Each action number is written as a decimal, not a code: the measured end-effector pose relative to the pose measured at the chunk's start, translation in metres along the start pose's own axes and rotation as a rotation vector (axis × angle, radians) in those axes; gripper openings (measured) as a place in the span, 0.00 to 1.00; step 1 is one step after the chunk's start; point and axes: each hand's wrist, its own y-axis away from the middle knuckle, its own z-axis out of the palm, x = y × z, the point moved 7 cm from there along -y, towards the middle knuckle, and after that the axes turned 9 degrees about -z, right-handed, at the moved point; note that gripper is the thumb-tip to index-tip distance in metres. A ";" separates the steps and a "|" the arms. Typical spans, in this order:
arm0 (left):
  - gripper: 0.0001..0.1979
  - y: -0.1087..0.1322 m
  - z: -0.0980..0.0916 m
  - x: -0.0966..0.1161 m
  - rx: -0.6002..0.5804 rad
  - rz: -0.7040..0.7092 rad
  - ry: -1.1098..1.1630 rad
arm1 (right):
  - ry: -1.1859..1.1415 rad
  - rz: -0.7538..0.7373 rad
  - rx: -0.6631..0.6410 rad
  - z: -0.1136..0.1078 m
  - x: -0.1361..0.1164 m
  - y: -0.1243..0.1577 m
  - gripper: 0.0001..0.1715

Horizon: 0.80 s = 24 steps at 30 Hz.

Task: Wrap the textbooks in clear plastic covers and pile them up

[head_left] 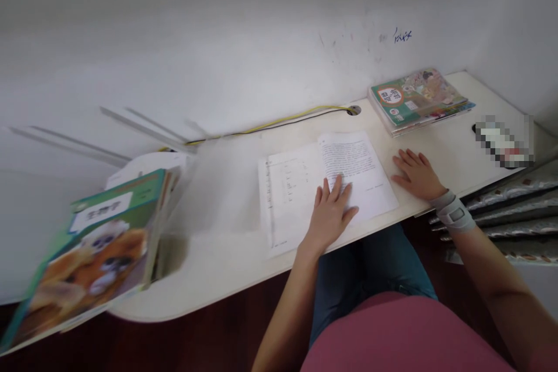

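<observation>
An open book (pixel 292 209) with printed pages lies on a narrow white desk (pixel 222 279) in front of me. My left hand (pixel 331 209) rests flat across the lower middle of the book, fingers spread and pointing up the right page. To the right of the book, my right hand (pixel 416 174) lies palm down on the bare desk, its fingers apart and close to the page edge. A grey band (pixel 455 213) is around my right wrist. Neither hand grips anything.
Stacked books (pixel 418 99) stand at the back right, near a blurred-out object (pixel 503 142). At left, a pile of books (pixel 100 244) has a biology textbook on top. Yellow and black cables (pixel 288 121) run along the wall into a desk hole (pixel 354 110).
</observation>
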 end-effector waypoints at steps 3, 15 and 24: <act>0.31 -0.004 0.001 0.007 0.036 -0.044 -0.025 | 0.014 0.009 -0.019 -0.001 -0.001 0.000 0.34; 0.39 -0.011 0.003 -0.004 0.133 -0.133 0.196 | -0.011 0.010 -0.018 0.000 0.002 0.000 0.36; 0.43 -0.015 0.009 0.013 0.096 -0.124 -0.029 | 0.023 -0.022 -0.040 -0.001 -0.002 -0.001 0.36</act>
